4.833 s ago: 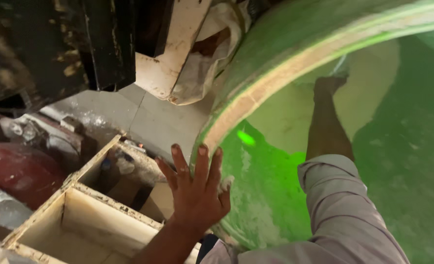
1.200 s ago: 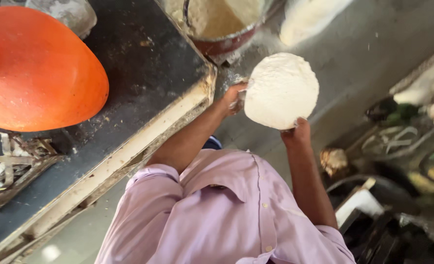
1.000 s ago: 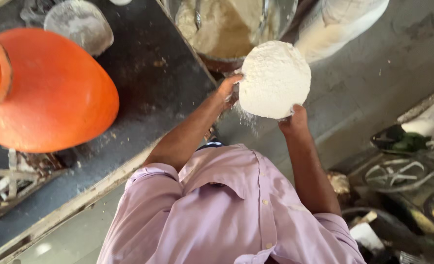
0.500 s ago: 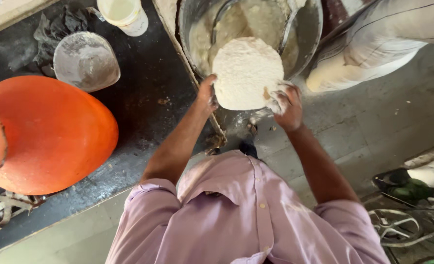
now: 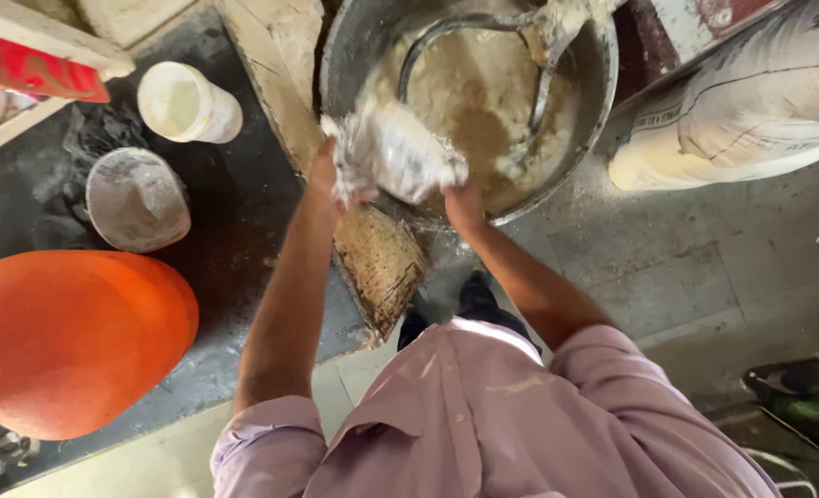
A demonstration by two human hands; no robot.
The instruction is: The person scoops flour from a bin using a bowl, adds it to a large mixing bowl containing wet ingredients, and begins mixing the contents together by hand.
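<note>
A floury white dough piece [image 5: 395, 152] hangs crumpled between both my hands over the near rim of a large metal mixing bowl [image 5: 598, 88]. My left hand [image 5: 328, 175] grips its left side and my right hand [image 5: 463, 198] holds its lower right edge. The dough looks folded and blurred, no longer flat. Inside the bowl lies a mass of pale dough around a curved metal mixer hook [image 5: 543, 65]. My pink shirt sleeves fill the bottom of the view.
A dark floured counter [image 5: 234, 240] on the left carries a big orange dome-shaped container [image 5: 68, 341], a dusty metal bowl [image 5: 137, 198] and a white cup [image 5: 183, 101]. A white sack [image 5: 732, 120] lies on the grey tiled floor at the right.
The flat round dough disc I held up has been carried over the mixing bowl and has collapsed into a crumpled lump. The view has shifted toward the bowl.
</note>
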